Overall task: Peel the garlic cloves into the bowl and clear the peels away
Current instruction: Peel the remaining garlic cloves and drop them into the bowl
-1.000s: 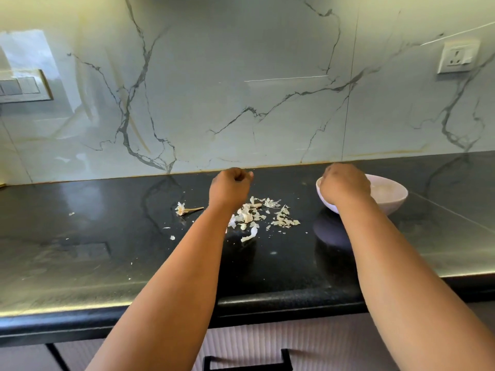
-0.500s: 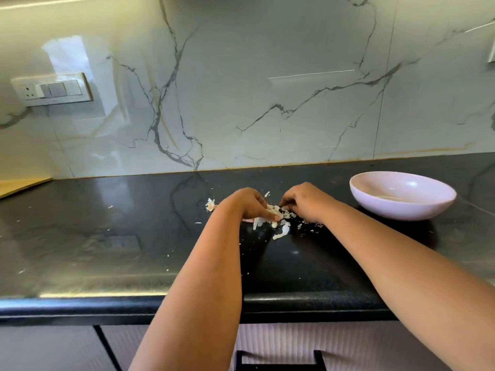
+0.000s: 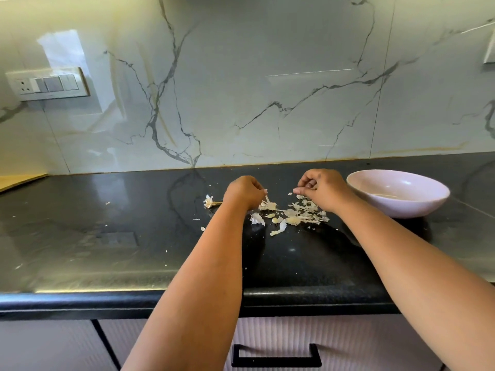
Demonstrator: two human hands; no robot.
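Observation:
A heap of pale garlic peels [image 3: 293, 216] lies on the black counter [image 3: 107, 236] between my two hands. My left hand [image 3: 245, 192] hovers over the heap's left end, fingers curled, pinching a strip of peel that hangs from it. My right hand [image 3: 322, 188] is above the heap's right end with fingers curled; I cannot tell whether they pinch anything. A white bowl [image 3: 428, 203] stands just right of my right hand, with something pale at its bottom. A garlic stem with root end [image 3: 210, 202] lies left of my left hand.
Small peel flecks [image 3: 107, 202] are scattered across the counter to the left. A marble backsplash rises behind, with a switch plate [image 3: 48, 84] on the left. A drawer handle [image 3: 276, 356] sits below the counter's front edge.
My right hand left the bowl and came to the peel heap. Both hands dipped into the peels, then lifted slightly, the left now pinching a strip. The camera view shifted left.

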